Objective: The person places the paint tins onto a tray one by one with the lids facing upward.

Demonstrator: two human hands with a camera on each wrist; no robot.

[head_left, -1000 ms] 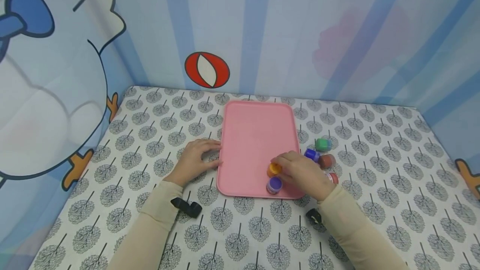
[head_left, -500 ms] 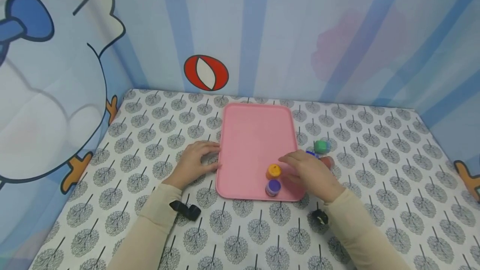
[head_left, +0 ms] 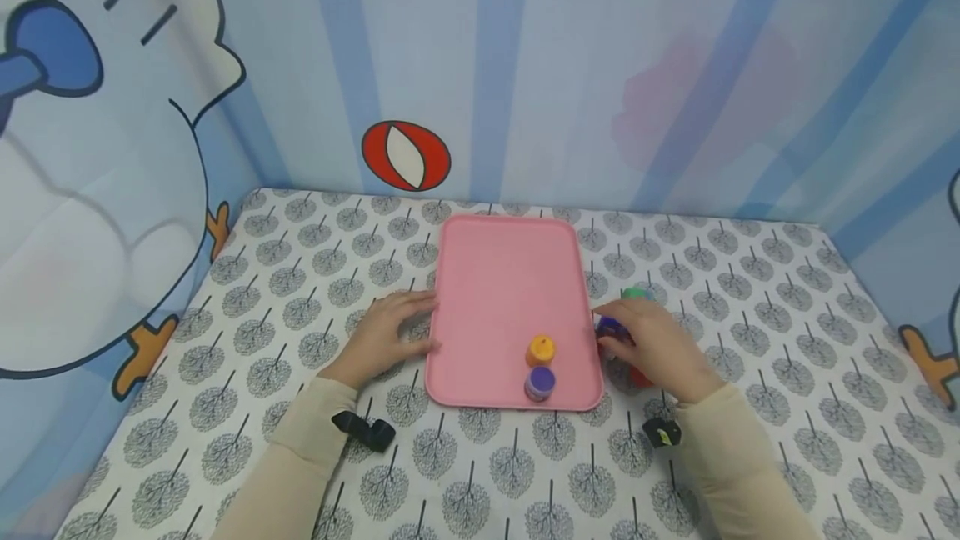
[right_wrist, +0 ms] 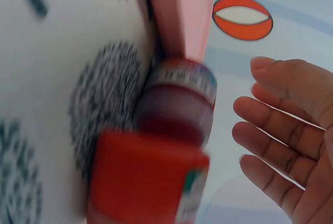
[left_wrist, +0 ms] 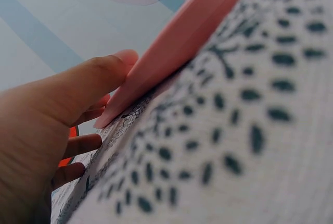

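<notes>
A pink tray (head_left: 502, 273) lies on the table. On its near right part stand two small paint jars, an orange-lidded jar (head_left: 541, 350) and a purple-lidded jar (head_left: 540, 382). My left hand (head_left: 378, 338) rests at the tray's left side, its thumb touching the rim in the left wrist view. Just right of the tray, my right hand (head_left: 663, 350) hovers over a blue paint jar (head_left: 613, 327), with thumb and fingers spread apart. A red jar (right_wrist: 145, 177) and a dark red jar (right_wrist: 177, 99) with a printed label lie near it in the right wrist view.
A green jar (head_left: 637, 294) shows beyond my right hand, which partly hides the jars there. Tree-patterned cloth (head_left: 480, 473) covers the table. A blue striped backdrop (head_left: 570, 82) with cartoon prints stands behind and at the sides.
My right hand has let go of the orange-lidded jar on the tray and moved right to the blue jar. My left hand has stayed at the tray's edge.
</notes>
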